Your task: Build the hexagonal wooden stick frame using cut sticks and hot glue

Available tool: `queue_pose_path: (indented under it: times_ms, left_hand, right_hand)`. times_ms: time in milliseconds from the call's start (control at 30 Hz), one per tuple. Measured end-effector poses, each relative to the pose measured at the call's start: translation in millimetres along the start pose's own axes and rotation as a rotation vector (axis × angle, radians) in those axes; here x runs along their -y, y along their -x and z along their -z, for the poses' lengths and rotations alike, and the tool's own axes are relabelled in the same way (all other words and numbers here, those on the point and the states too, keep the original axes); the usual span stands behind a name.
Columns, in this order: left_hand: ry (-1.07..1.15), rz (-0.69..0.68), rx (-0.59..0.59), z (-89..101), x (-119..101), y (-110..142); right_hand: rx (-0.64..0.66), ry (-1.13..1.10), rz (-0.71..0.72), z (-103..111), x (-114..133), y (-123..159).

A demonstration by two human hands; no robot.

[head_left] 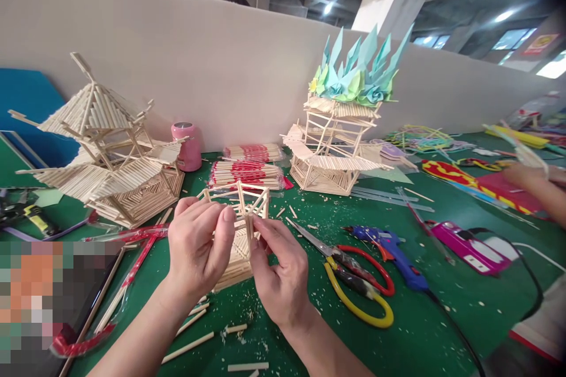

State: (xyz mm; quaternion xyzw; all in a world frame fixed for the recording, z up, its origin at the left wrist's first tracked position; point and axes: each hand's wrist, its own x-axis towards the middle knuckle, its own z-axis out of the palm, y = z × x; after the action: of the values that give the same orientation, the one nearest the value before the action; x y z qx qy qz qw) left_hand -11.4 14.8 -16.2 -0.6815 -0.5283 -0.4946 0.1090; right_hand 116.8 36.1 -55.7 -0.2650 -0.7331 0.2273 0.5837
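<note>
A small wooden-stick frame with a slatted base stands in front of me on the green table. My right hand pinches a short upright wooden stick at the near side of this frame. Close beside it, my left hand is closed with its fingers curled and thumb raised; whatever lies inside is hidden. Both hands cover part of the frame. Scissors with red and yellow handles lie just right of my right hand, and a blue glue gun rests beyond them.
Stick pavilions stand at left and back right, the latter topped with paper leaves. Packs of sticks, a pink canister and a magenta power strip surround the work. Another person's hand is at right.
</note>
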Motion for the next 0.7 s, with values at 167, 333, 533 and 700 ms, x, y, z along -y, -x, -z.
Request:
queue_pose_path:
  times_ms: [167, 333, 533, 700]
  left_hand:
    - [-0.006, -0.003, -0.003, -0.3, -0.9, -0.4]
    - [-0.013, -0.013, 0.0, -0.2, -1.1, -0.8]
    - [-0.004, -0.016, 0.0, -0.8, -0.3, -1.3]
    - [-0.001, -0.013, 0.003, -0.9, -0.2, -1.1]
  right_hand:
    - [0.002, 0.004, -0.008, -0.6, -0.8, 0.4]
    - [0.002, 0.001, -0.013, -0.4, -0.4, 0.2]
    - [0.007, 0.009, -0.016, 0.6, 1.1, -0.7]
    - [0.006, 0.006, -0.024, 0.2, -0.3, 0.1]
